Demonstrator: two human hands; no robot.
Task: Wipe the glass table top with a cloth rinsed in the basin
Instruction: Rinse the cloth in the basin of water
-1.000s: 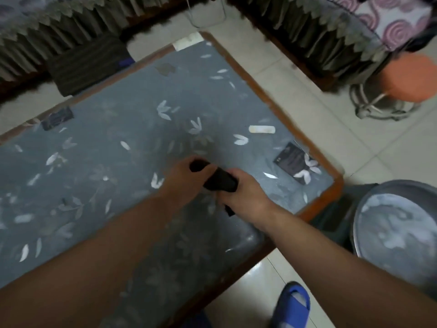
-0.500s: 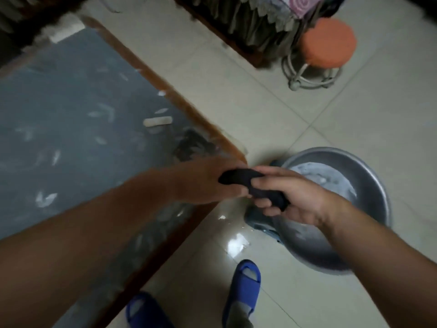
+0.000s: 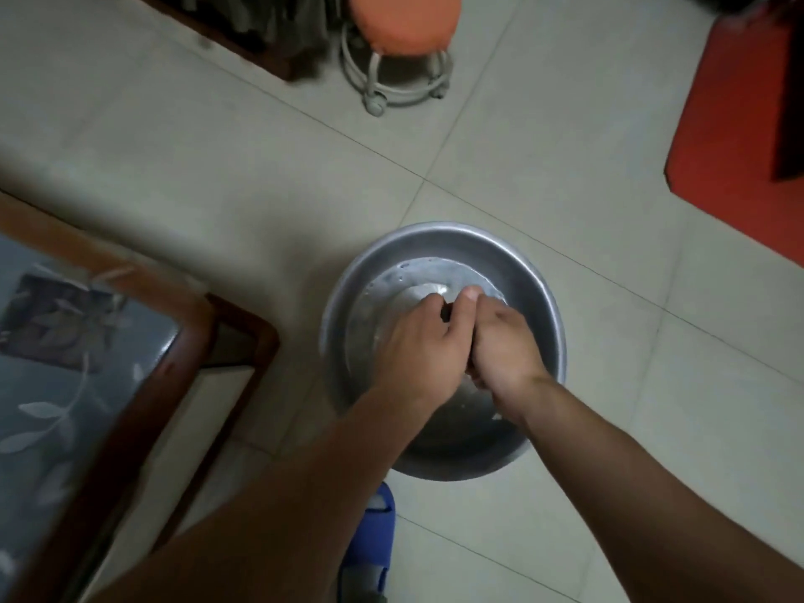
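Note:
A round metal basin (image 3: 535, 272) holding water stands on the tiled floor. Over its middle my left hand (image 3: 424, 337) and my right hand (image 3: 500, 341) are pressed together, both gripping the dark cloth (image 3: 446, 311). Only a sliver of the cloth shows between my fingers; the rest is hidden inside my fists. The glass table top (image 3: 56, 376) with its leaf pattern and brown wooden frame lies at the lower left, apart from the basin.
An orange-topped stool (image 3: 402, 23) on a metal ring base stands beyond the basin. A red mat (image 3: 735, 137) lies at the right edge. A blue slipper (image 3: 374, 541) is on the floor just below the basin. Dark furniture runs along the top left.
Both hands carried the cloth off the table top, past its corner and to the right, and now hold it over the basin. The view swung right with them.

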